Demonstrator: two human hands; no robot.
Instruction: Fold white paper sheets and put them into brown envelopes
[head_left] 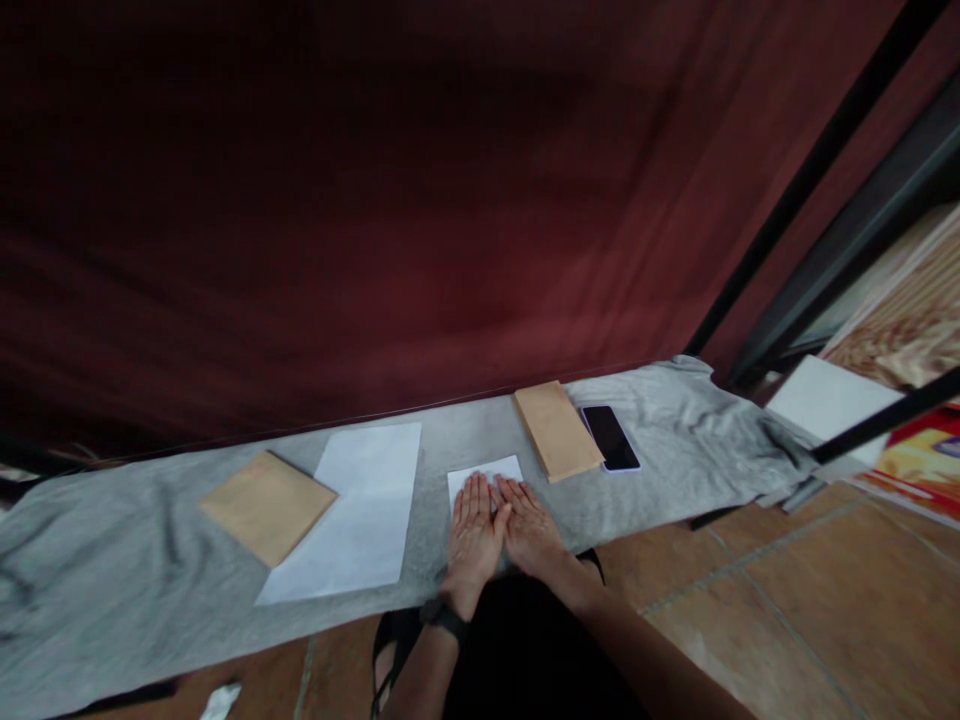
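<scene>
A small white folded paper (486,468) lies on the grey cloth, its near part covered by both hands. Flat on its left side rests my left hand (476,535), fingers stretched out and a dark band on the wrist. Close beside it, my right hand (531,525) presses flat on the right side, fingers extended. The two hands nearly touch at the thumbs. To the right of them is a brown envelope (557,430). A large white sheet (367,510) lies to the left, with a second brown envelope (268,507) overlapping its left edge.
A grey cloth (135,560) covers the long narrow surface. Right of the nearer envelope lies a phone (611,438) with a dark screen. A dark red curtain (420,220) hangs behind. Black metal bars (810,180) and a white box (832,400) stand at the right, above a tiled floor (780,600).
</scene>
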